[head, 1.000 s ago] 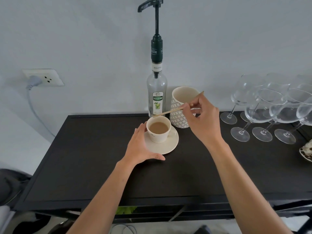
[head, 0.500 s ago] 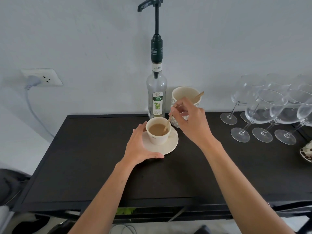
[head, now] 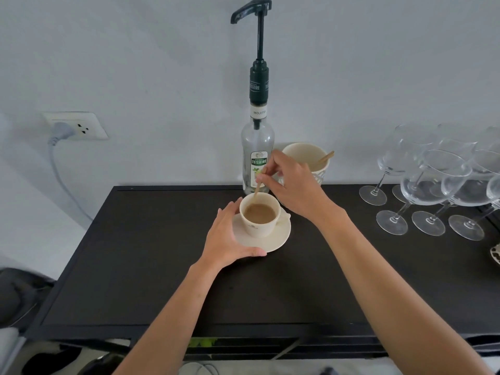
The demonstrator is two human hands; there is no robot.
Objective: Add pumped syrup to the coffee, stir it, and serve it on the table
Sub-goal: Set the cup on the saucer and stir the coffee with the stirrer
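A cream cup of milky coffee [head: 259,215] stands on a cream saucer [head: 273,239] on the black table [head: 151,266]. My left hand [head: 228,238] rests against the saucer's left rim, thumb along its front edge. My right hand [head: 293,186] is above and behind the cup, pinching a thin wooden stir stick [head: 257,187] whose lower end dips into the coffee at the cup's far side. Just behind the cup is the clear syrup bottle [head: 257,163] with a tall black pump [head: 253,9] raised.
A patterned cream holder [head: 311,158] with another wooden stick stands right of the bottle. Several upright wine glasses [head: 430,190] crowd the table's right side. A wall socket with a plugged grey cable [head: 73,128] is at the left. The wall is close behind.
My right hand brought the stick from level above the cup down into the coffee, then shifted it toward the cup's far left side. My left hand stayed on the saucer.
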